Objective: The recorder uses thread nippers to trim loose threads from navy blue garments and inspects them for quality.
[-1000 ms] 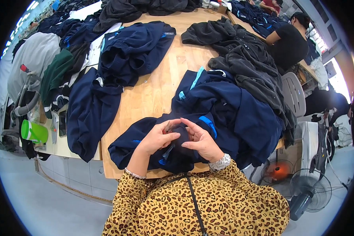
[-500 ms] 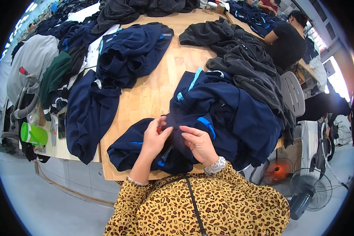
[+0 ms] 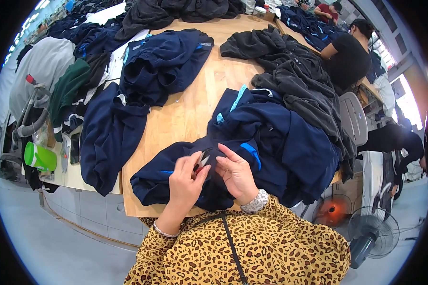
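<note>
Small thread snips (image 3: 204, 159) with a bit of red and dark tips are in my left hand (image 3: 184, 179), whose fingers are closed around them. Close to its right, my right hand (image 3: 237, 176) has its fingers apart and the index finger stretched out; nothing shows in it. Both hands are over a navy garment (image 3: 295, 137) with bright blue and light turquoise trim, bunched on the wooden table (image 3: 190, 111) right in front of me. Its nearest part is dark and partly covered by my hands.
Another navy garment (image 3: 152, 66) lies at the far left of the table, and dark grey garments (image 3: 299, 78) are heaped to the right. A green jug (image 3: 40, 156) stands at left. A fan (image 3: 373, 232) and a grey chair (image 3: 353, 118) are at right. A person in black (image 3: 347, 57) sits beyond.
My left hand has turned, so the snips' tips now show above its fingers. My right hand's fingers have spread from a pinch, with the index finger lifting.
</note>
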